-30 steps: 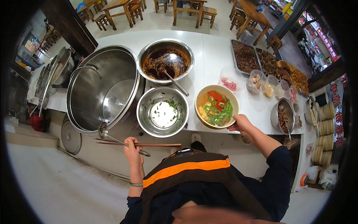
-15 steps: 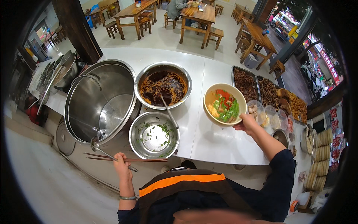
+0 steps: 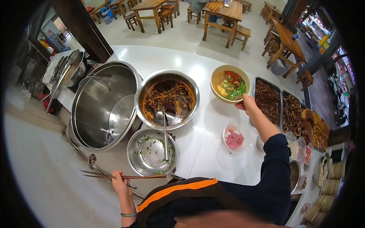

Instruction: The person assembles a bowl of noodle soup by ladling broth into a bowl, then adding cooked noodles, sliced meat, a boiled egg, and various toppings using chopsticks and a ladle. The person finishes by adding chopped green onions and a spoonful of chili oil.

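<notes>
In my left hand [image 3: 121,184] I grip a pair of brown chopsticks [image 3: 150,177] together with a metal ladle [image 3: 92,161], below the steel pot and basins. My right hand [image 3: 248,105] is stretched forward, its fingers closed on the near rim of a cream bowl [image 3: 215,81]. Inside are red sauce, chopped greens and something yellow. Whether the bowl touches the counter I cannot tell. Nearer me, a clear round tub [image 3: 226,143] of pink meat stands on the white counter [image 3: 203,152].
At left stands a large steel pot [image 3: 85,117]. Beside it a steel basin [image 3: 138,97] holds dark broth with a spoon in it. A smaller basin [image 3: 132,159] contains green bits and liquid. Trays of dark cooked food [image 3: 268,100] line the right. Wooden tables [image 3: 224,10] stand beyond.
My right hand has carried the bowl farther away across the counter. The tub of pink meat now shows near where the bowl was. The whole view has shifted; my left hand keeps its grip.
</notes>
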Available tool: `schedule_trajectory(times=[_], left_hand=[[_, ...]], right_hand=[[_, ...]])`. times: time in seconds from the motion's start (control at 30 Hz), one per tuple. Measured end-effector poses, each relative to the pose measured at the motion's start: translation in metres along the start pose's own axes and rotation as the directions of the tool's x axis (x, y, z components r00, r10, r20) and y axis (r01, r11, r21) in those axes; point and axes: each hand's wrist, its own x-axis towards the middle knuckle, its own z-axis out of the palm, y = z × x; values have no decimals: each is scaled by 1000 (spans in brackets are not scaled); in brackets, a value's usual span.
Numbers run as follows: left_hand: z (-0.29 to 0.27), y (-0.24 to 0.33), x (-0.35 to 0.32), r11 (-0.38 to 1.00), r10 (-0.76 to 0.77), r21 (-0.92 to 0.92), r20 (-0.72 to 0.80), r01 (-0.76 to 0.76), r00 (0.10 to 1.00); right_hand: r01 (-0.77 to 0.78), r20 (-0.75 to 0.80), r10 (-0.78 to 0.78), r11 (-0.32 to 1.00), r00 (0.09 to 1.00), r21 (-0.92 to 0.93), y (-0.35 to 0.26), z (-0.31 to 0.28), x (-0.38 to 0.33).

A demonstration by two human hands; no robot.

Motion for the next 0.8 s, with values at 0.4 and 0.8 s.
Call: schedule_trajectory(times=[0.4,0.8], left_hand=[[7,2,-29,999,25,51,-182,-16,983],[27,-1,-48,1000,-13,25,-219,19,976]], right_hand=[[1,60,-14,976,998,218,-13,138,137],[6,72,-19,984,997,180,-39,218,172]])
